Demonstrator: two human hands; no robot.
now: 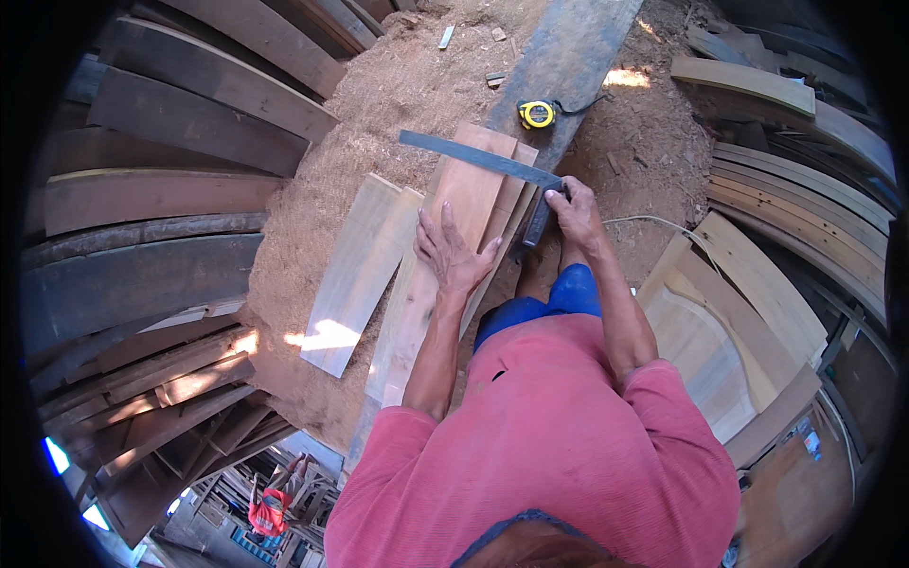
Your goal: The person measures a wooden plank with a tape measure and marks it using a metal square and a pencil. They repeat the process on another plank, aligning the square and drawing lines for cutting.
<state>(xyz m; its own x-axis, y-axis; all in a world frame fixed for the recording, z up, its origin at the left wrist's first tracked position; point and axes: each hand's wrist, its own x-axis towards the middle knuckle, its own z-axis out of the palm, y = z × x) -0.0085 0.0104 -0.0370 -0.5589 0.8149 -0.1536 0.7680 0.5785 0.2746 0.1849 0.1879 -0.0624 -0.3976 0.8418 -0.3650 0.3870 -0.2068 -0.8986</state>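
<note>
The left hand (pixel 453 254) lies flat with the fingers spread on a reddish wooden plank (pixel 453 246), which rests on top of a small stack of planks on the sawdust-covered ground (pixel 398 85). The right hand (pixel 571 210) is closed around the dark stock of a metal try square (pixel 492 166); its long grey blade lies across the upper end of the plank, and the stock sits against the plank's right edge. The plank looks stiff and rather thin, probably not heavy for one person, but long, so I judge it is better to take it near the middle or with two hands at the edges. Its surface seems dry and rough, not slippery, though splinters are possible. The square is rigid steel and is held best by the stock, with the blade pressed flat so it does not turn. A yellow tape measure (pixel 537 115) lies just beyond on a grey board (pixel 568 57). A paler plank (pixel 352 275) lies beside the stack on the left.
</note>
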